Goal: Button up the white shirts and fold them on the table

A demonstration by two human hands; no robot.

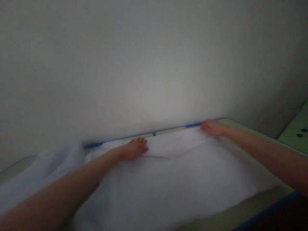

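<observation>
A white cloth [168, 179] is spread over a pale green table top with a blue rim [168, 130], close to a plain wall. My left hand [135, 148] lies flat on the cloth near its far edge, fingers stretched out. My right hand [212, 127] rests on the cloth's far right corner by the blue rim; its fingers look curled on the fabric, but blur hides the grip. Both forearms reach in from the near corners.
A bunched part of the cloth [50, 166] lies at the far left. A pale green surface with two dark holes [300, 132] stands at the right. The grey wall [149, 64] rises just behind the table.
</observation>
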